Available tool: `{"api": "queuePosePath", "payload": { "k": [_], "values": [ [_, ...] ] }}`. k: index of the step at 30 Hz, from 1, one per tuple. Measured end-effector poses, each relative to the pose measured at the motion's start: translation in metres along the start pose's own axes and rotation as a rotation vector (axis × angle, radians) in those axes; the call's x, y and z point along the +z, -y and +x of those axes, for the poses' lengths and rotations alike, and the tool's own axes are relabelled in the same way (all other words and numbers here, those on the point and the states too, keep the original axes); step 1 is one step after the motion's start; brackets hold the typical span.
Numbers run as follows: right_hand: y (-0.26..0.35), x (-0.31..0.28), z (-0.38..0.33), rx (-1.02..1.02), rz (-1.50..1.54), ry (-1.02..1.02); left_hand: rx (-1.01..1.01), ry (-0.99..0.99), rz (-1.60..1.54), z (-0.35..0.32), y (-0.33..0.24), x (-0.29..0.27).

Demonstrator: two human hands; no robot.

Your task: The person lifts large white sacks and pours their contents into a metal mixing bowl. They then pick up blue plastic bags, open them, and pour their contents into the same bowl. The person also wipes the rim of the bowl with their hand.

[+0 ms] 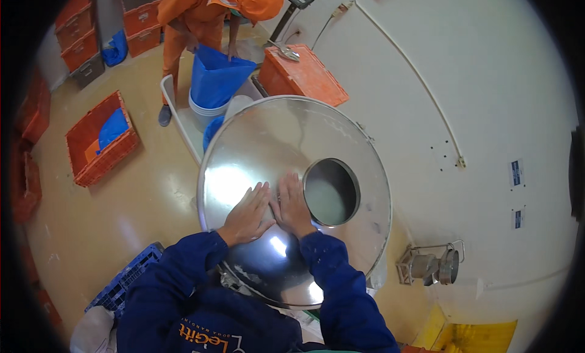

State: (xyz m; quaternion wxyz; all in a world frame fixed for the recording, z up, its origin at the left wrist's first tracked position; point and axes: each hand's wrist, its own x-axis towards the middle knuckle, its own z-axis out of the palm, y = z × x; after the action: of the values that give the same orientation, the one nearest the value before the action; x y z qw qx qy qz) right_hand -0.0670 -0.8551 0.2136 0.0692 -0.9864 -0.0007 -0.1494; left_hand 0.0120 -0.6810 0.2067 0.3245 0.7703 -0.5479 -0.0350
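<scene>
A large round steel lid [268,133] spreads out in front of me, shiny, with whitish smears on it. Its round opening [332,193], ringed by a raised rim, lies right of the middle; a pale surface shows inside. My left hand [248,214] rests on the metal, fingers stretched out and pointing up and to the right. Close beside it, my right hand [291,205] lies flat left of the opening, fingers pointing away from me. The two hands nearly meet at the thumbs. Neither holds anything that I can see.
Beyond the lid, a person in orange [201,17] holds a blue bag [219,78] over a white bucket [207,112]. An orange crate [304,72] carries a metal scoop [285,51]. Around are another crate [103,158], a blue pallet [125,283] and a metal machine [429,264] by the wall.
</scene>
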Motion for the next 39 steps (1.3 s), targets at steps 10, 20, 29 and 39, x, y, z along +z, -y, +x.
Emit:
{"api": "queuePosePath", "payload": {
  "k": [10, 20, 29, 39],
  "values": [
    [0.017, -0.03, -0.058, 0.223, 0.197, -0.229, -0.364, 0.03, 0.354, -0.001, 0.053, -0.018],
    [0.045, -0.087, -0.452, 1.376, -0.226, -0.419, -0.034, -0.021, 0.18, 0.111, 0.025, 0.038],
    [0.206, -0.032, -0.557, 1.941, -0.042, -0.24, -0.224, -0.472, -0.427, 0.155, -0.043, 0.084],
    [0.211, -0.009, -0.524, 1.852, 0.241, -0.152, -0.552, -0.499, -2.056, 0.187, -0.011, 0.085]
  ]
}}
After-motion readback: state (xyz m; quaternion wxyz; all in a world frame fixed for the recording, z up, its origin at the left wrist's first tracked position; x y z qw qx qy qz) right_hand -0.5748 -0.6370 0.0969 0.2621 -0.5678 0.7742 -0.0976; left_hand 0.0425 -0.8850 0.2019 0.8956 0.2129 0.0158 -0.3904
